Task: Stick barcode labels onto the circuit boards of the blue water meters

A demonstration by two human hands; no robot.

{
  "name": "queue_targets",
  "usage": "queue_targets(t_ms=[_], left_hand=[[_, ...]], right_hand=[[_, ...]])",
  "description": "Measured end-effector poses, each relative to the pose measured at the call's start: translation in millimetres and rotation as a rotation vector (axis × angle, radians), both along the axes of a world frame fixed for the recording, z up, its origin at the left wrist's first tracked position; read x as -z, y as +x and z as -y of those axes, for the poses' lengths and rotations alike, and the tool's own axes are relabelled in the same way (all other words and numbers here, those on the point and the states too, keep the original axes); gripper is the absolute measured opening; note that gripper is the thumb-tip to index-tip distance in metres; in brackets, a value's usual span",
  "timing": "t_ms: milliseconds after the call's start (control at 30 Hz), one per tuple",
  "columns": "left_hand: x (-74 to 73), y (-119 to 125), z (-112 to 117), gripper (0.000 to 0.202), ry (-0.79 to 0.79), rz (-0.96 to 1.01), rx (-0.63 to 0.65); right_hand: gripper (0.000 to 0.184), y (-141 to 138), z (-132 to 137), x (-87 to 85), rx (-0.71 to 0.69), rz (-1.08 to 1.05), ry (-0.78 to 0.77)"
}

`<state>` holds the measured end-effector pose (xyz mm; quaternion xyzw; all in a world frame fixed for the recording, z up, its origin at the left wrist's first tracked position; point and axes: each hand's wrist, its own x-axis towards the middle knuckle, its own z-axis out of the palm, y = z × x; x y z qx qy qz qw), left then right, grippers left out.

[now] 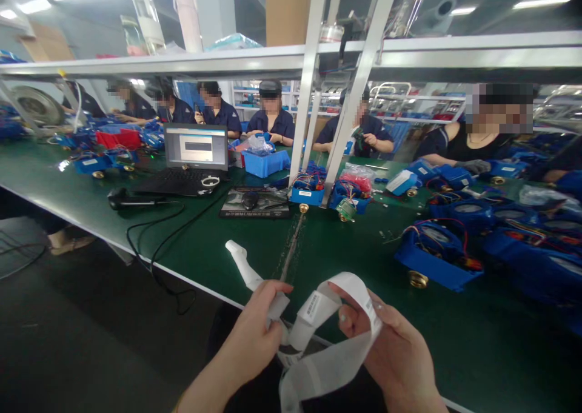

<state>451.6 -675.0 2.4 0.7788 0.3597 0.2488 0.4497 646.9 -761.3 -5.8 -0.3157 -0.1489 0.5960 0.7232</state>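
A long white strip of printed labels [330, 364] loops between my two hands, above the near edge of the green table. My left hand [254, 325] pinches one stretch of it between thumb and fingers, and a loose end [240, 261] runs away over the tabletop. On the other side, my right hand [398, 346] has its fingers curled round the looped part. Small barcodes are printed on the strip, too small to read. Part of the strip hangs below, in front of my dark clothing.
A laptop [195, 152], a black handheld scanner [136, 201] with its cable, and a mouse [250, 201] on a mat lie ahead. Blue meter housings with brass fittings [436, 249] crowd the right side. Shelf posts [313, 85] rise mid-table. Several people sit across.
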Motion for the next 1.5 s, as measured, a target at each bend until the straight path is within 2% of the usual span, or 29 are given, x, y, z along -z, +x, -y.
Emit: queue_targets(t_ms=[100,200,267,367,433,567,667,767,900,1000,1167,1267,1367,1500], left_hand=[[6.7,2,-5,0.050,0.084,-0.049,-0.071],[3.8,1,-9,0.041,0.032,0.013,-0.182],[-3.5,-1,-11,0.034,-0.110,0.181,-0.247],[-17.3,-2,-11,0.032,-0.457,0.585,-0.312],[-26.5,-1,-10,0.037,-0.641,0.802,-0.335],[-43.0,5,-3,0.042,-0.788,0.978,-0.402],[-51.6,8,4,0.044,-0.848,1.033,-0.436],[-55.4,7,8,0.041,-0.872,1.068,-0.431],[-55.3,5,11,0.028,-0.894,1.098,-0.438],[-52.6,6,11,0.027,-0.910,1.103,-0.443],[-46.4,10,11,0.027,-0.923,1.117,-0.351],[-39.8,10,13,0.033,-0.880,1.037,-0.309],[-30.4,9,17,0.033,-0.780,0.882,-0.233],[-24.5,9,26,0.019,-0.526,0.670,-0.028]], right_hand=[[0.034,2,7,3.5,-0.071,0.039,0.044],[0.026,4,19,2.2,-0.226,0.165,0.089],[0.029,8,25,-0.5,-0.249,0.320,0.126],[0.030,14,27,-5.9,-0.125,0.582,0.176],[0.027,13,22,-9.9,-0.086,0.662,0.167],[0.032,-9,7,-19.6,-0.224,0.715,0.121],[0.041,-31,-5,-25.6,-0.246,0.791,0.121],[0.043,-43,-13,-28.1,-0.200,0.870,0.128],[0.039,-45,-16,-29.3,-0.115,0.977,0.123],[0.033,-46,-17,-30.8,-0.066,0.946,0.107],[0.029,-47,-16,-33.6,-0.009,0.849,0.107],[0.029,-45,-18,-34.5,0.032,0.816,0.102],[0.031,-43,-21,-34.5,0.034,0.649,0.098],[0.039,-42,-23,-33.2,-0.097,0.314,0.110]])
